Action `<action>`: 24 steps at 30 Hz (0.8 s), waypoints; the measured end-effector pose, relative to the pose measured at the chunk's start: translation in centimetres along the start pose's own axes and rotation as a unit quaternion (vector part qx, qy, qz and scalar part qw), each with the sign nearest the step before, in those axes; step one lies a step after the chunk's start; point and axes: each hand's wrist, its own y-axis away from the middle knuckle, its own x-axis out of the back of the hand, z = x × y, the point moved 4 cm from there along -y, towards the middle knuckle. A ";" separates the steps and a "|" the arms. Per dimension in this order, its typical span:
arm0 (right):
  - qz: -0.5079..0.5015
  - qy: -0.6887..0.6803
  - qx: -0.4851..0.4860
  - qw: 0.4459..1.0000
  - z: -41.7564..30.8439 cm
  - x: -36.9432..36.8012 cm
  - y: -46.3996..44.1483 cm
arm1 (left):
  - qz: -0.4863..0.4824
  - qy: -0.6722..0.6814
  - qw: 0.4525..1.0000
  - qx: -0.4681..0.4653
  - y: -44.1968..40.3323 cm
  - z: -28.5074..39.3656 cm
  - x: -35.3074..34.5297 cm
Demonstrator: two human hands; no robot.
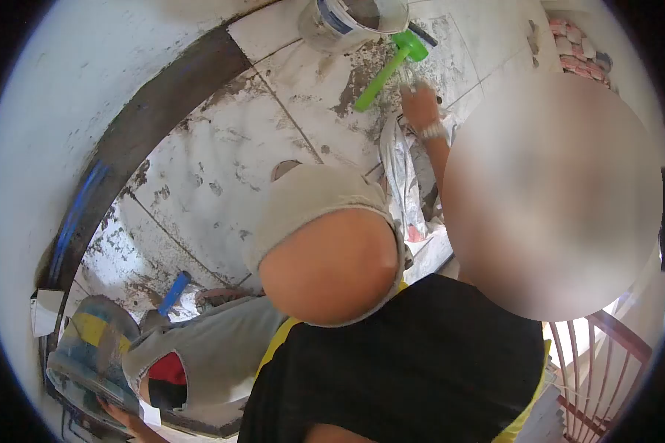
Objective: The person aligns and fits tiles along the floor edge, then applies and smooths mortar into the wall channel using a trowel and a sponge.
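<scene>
At the lower left my left hand point(122, 419) has its fingers at the lower edge of a dirty bluish bucket point(70, 358) with a yellow patch. My right hand point(421, 109), a band on its wrist, is low over the smeared tiles point(229, 159). Its fingers look closed and blurred, and what they hold is hard to see. Just beyond it lies a green mallet point(391, 70), its handle pointing toward me. A crumpled white sack point(400, 173) lies beside my right forearm. A round blur hides much of the right side.
A whitish bucket point(340, 29) stands at the far side, with a dark bar point(423, 34) near the mallet. A blue handle point(174, 294) sticks up beside my leg. A dark strip point(162, 92) borders the pale wall. At lower right stands a reddish railing point(621, 340).
</scene>
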 end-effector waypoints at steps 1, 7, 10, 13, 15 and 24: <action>0.012 0.034 0.036 0.999 0.1 0.6 2.9 | 0.006 0.002 1.000 -0.003 0.0 -0.6 -0.1; -0.233 0.000 -0.170 0.958 -5.2 1.0 12.2 | 0.022 0.005 0.999 -0.034 -0.2 -2.3 -1.1; -0.116 -0.060 -0.227 0.965 -6.3 -2.1 11.6 | 0.039 -0.043 0.993 -0.100 -0.6 -2.6 -1.7; -0.107 -0.055 -0.176 0.977 -7.4 -2.3 9.7 | 0.079 -0.042 0.993 -0.079 1.1 7.1 -0.4; -0.133 -0.068 -0.132 0.980 -8.3 -1.5 9.4 | 0.120 -0.184 0.963 -0.155 1.5 6.9 -0.5; -0.315 0.089 0.033 0.944 -8.7 14.5 3.1 | -0.124 -0.158 0.973 -0.109 8.6 20.6 13.4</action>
